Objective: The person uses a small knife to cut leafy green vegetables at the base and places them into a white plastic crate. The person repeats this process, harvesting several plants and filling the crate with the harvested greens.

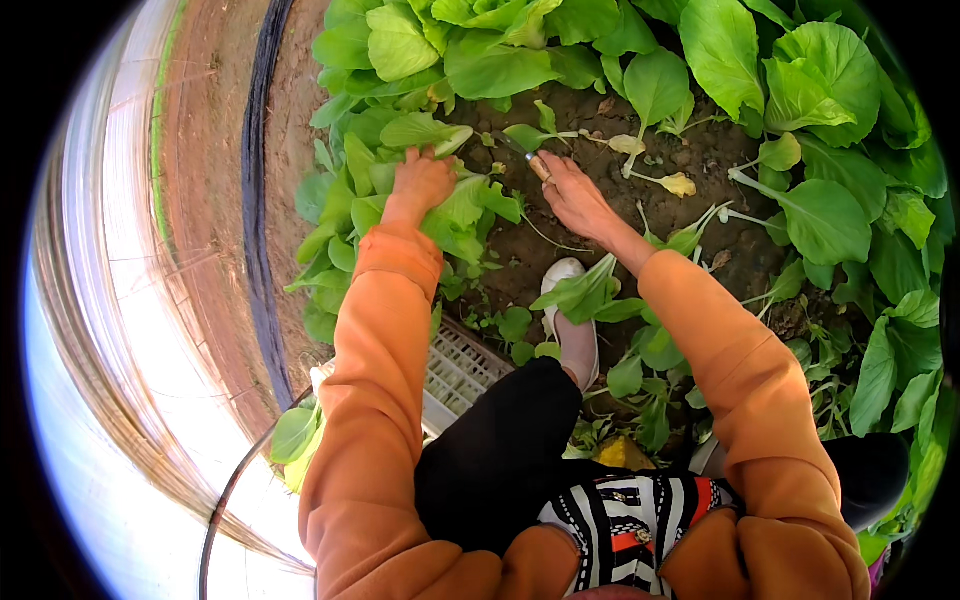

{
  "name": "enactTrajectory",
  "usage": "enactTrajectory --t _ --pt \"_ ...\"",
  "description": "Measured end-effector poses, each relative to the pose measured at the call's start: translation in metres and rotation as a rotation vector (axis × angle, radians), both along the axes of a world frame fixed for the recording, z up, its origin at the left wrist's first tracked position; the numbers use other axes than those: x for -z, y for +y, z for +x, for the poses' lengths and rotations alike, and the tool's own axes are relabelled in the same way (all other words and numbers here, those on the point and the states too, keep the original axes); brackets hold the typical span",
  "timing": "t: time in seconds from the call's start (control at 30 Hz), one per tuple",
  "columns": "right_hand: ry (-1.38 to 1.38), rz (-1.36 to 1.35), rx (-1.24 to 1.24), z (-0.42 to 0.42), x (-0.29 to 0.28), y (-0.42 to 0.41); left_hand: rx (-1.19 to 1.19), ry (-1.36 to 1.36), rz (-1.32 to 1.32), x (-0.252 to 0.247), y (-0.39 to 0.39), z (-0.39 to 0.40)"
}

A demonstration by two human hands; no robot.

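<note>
My left hand [424,182] is among the leaves of leafy green plants at the left of the bed, its fingers at the pale stem base of a cut leafy green [427,133]; whether they grip it is hard to tell. My right hand [576,193] holds a small knife [538,166] by its wooden handle, over bare soil just to the right. The blade points up and left, towards the leafy green's base, apart from it. Loose leaves [529,136] and a yellowed leaf [677,184] lie on the soil nearby.
A white plastic crate [459,367] stands beside my left forearm and knee. Dense leafy greens [829,82] grow along the top and right. My shoe [564,281] is on the soil. A dark hose or strip [262,195] runs along the ground at left, by plastic sheeting [142,315].
</note>
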State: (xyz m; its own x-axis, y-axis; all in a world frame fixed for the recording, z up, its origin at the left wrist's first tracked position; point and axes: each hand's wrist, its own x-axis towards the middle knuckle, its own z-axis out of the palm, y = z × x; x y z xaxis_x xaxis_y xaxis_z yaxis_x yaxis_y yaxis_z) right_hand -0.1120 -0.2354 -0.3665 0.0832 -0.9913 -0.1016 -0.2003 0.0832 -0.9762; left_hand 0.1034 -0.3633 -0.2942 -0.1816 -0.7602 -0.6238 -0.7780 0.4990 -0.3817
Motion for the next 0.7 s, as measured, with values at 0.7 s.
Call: enactTrajectory --t 0.7 --pt "-0.016 0.063 0.126 0.070 0.047 -0.047 -0.151 0.397 0.059 0.025 0.007 0.056"
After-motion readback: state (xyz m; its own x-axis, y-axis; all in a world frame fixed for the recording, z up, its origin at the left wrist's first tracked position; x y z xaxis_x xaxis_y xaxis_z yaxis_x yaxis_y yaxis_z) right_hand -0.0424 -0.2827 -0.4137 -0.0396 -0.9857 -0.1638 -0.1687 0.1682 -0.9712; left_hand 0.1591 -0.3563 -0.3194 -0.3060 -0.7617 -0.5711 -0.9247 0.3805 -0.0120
